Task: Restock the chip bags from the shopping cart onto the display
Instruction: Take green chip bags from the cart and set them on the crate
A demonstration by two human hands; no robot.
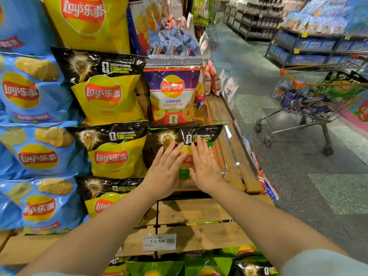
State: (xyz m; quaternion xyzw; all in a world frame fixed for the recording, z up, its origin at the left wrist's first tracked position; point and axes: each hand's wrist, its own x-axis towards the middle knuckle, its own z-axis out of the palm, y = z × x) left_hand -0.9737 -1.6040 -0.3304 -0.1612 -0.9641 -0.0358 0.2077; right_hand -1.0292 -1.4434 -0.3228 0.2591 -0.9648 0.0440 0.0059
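Both hands flat on one chip bag, fingers straight and spread, nothing gripped. Left hand [166, 168] covers the bag's lower left, right hand [203, 166] its lower right, fingertips pointing up toward the black top band. The green chip bag [196, 136] they press stands upright at the right end of the wooden display [199, 212], in the lower row, black FIFA header on top, green showing at its right edge and between the hands.

Directly above it: a purple and white garlic butter bag [172, 92], also upright. Left of both: a column of yellow Lay's bags [107, 96] with the same black headers; further left, blue Lay's bags [33, 90] stacked in rows.

A price tag [159, 241] reading 12.50 sits on the front plank below the hands. More green bags [207, 265] on the level under it.

Shopping cart [310, 96] stands in the aisle to the right, well apart from the display, orange handle, loaded with bags.
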